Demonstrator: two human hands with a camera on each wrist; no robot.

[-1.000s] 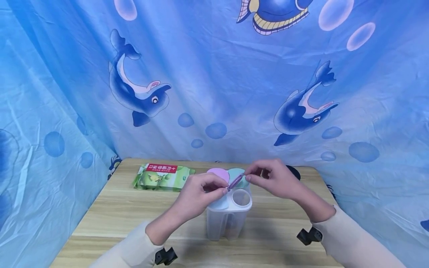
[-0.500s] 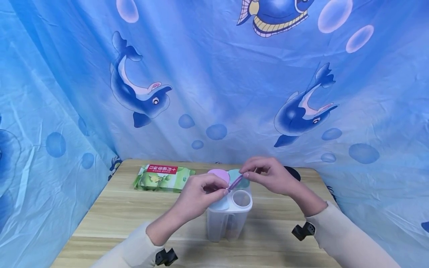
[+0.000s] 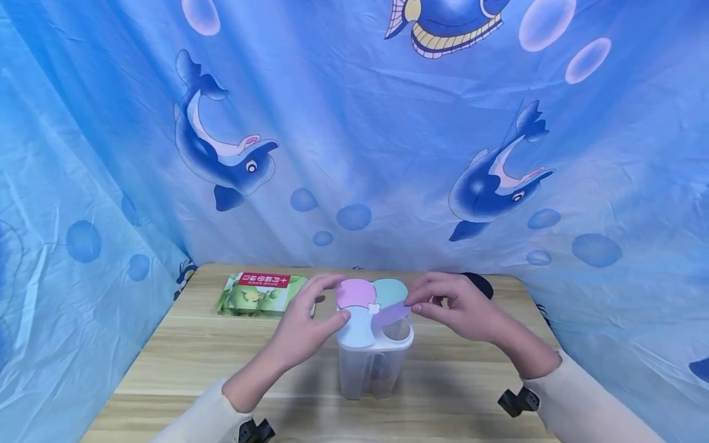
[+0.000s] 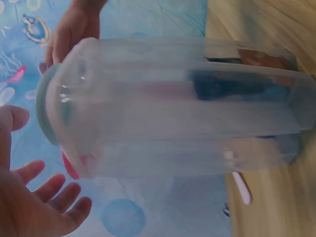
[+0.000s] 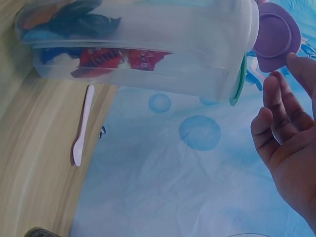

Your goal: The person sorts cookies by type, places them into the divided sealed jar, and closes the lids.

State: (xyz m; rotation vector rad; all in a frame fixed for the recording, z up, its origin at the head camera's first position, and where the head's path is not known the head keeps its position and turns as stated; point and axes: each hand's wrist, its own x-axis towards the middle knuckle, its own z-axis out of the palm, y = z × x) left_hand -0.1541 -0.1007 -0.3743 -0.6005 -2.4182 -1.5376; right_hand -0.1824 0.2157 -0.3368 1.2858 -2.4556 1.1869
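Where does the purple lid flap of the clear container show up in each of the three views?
Head: purple flap, centre, half-raised over the front-right opening, beside the right hand.
Left wrist: not visible.
Right wrist: upper right, at the container's top end.
Shared landmark: the clear container.

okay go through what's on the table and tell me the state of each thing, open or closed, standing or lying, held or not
Clear container: upright on the table.
Purple lid flap: half raised over its hole, not shut.
Pink flap, green flap, blue flap: lying flat, closed.
Wipes pack: lying flat, untouched.
Small spoon: lying on the table.
Left hand: open, fingertips at the lids.
Right hand: fingertips at the purple flap's edge.
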